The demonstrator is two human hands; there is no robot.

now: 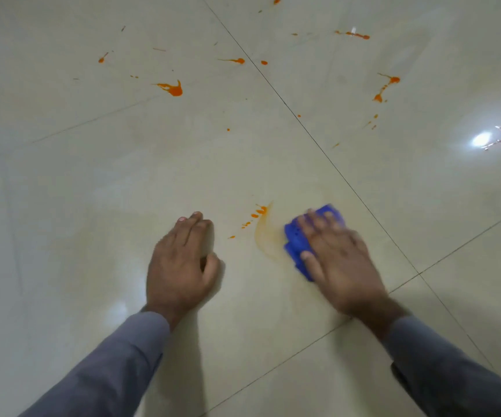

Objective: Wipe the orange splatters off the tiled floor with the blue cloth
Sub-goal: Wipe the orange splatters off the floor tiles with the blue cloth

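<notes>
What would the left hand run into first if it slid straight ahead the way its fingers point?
Probably nothing close: the left hand points over bare tiled floor. The first orange spot lies roughly in line, well ahead.

Glossy, smooth cream tiled floor (92, 206); soft matt blue cloth (296, 240); wet-looking orange splatters (172, 88).

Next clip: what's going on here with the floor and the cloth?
A person is cleaning orange splatters off a tiled floor. The right hand presses the blue cloth flat on the tile, with a pale orange smear just left of it. The left hand rests on the floor, holding nothing. A few drops lie between the hands, and many splatters, such as a large blot, remain farther away.
</notes>
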